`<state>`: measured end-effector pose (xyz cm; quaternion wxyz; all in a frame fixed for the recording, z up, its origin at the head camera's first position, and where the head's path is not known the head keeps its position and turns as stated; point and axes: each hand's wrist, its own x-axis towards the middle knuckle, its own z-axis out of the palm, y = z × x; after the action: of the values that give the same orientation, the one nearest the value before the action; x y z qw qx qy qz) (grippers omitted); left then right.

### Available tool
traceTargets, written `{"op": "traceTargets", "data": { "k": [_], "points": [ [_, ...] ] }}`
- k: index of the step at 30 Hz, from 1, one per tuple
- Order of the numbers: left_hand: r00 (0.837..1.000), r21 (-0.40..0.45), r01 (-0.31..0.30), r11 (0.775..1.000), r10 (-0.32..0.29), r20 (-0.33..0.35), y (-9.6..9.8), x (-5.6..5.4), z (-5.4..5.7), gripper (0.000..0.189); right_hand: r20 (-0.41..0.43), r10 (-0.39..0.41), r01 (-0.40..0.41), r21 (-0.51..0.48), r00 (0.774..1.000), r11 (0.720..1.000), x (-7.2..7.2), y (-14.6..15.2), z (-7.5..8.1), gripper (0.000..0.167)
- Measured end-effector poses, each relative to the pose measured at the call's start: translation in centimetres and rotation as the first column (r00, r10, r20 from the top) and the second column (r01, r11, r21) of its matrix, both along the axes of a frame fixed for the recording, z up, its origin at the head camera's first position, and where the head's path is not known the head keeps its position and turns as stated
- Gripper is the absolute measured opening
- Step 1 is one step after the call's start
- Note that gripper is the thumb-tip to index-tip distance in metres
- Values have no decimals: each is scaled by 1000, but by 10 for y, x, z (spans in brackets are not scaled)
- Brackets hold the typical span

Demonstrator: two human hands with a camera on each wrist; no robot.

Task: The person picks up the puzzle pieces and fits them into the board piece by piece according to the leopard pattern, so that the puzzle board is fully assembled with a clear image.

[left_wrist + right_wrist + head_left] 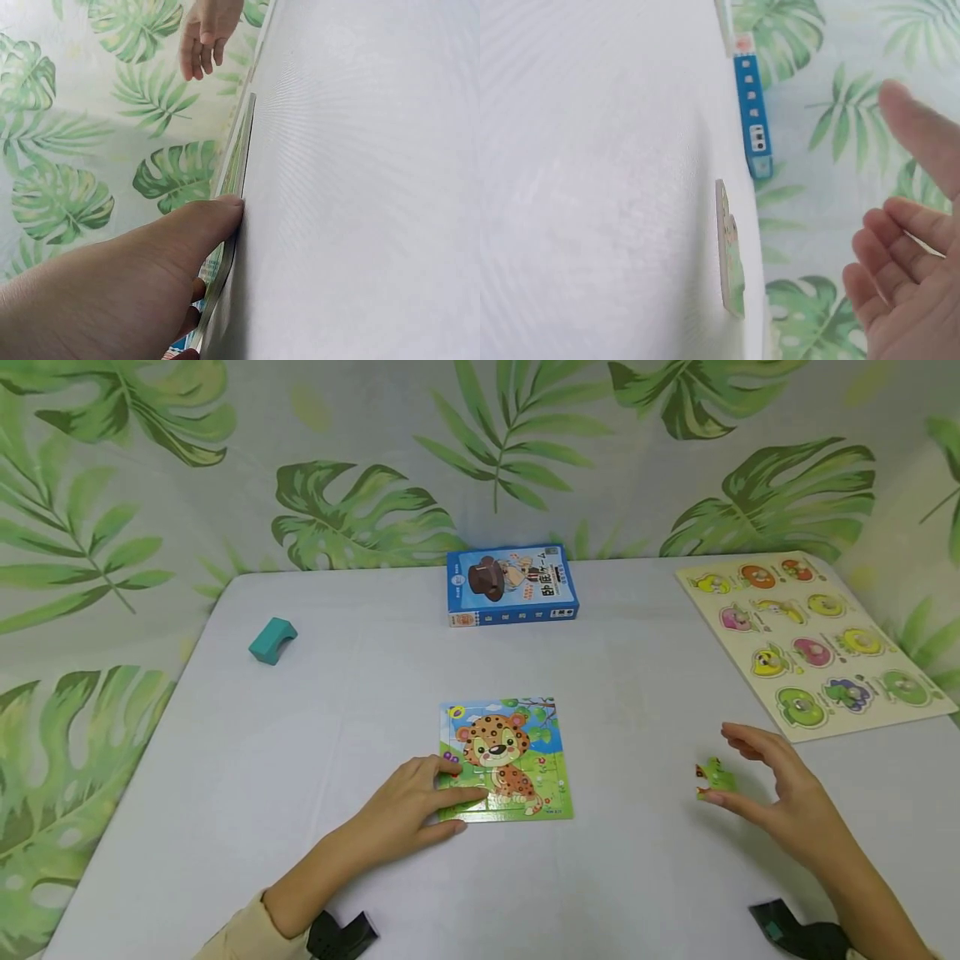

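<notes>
A square leopard picture puzzle (pixel 517 760) lies flat on the table in the head view. My left hand (pixel 408 806) rests at its lower left, with index and middle fingers stretched over the picture. The left wrist view has its thumb (pixel 221 214) right at the puzzle's edge. A small flat green piece with red bits (pixel 717 774), frog-like in shape, lies to the right. My right hand (pixel 787 797) is spread beside this green piece, thumb overlapping its near edge in the head view. From the right wrist, the hand (pixel 907 262) shows nothing between thumb and fingers.
A blue game box (pixel 513 585) lies at the back edge. At the far right is a cream board with fruit pictures (pixel 813 639). A teal arch-shaped block (pixel 273 641) sits at the back left. Leaf-patterned cloth (pixel 360 514) hangs behind the white table (pixel 352 668).
</notes>
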<state>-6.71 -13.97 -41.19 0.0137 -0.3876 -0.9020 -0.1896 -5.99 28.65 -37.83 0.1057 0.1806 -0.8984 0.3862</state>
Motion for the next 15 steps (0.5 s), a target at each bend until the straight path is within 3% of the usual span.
{"op": "traceTargets", "data": {
  "k": [8, 15],
  "points": [
    [1000, -5, -5, 1000, 5, 8, 0, 0, 0, 41, 72, 15, -16, 23, 997, 1000, -3, 13, -17, 77],
    [1000, 2, 0, 1000, 0, -3, 0, 0, 0, 41, 148, 19, -36, 117, 989, 992, -5, 22, -29, 75]
  ]
}}
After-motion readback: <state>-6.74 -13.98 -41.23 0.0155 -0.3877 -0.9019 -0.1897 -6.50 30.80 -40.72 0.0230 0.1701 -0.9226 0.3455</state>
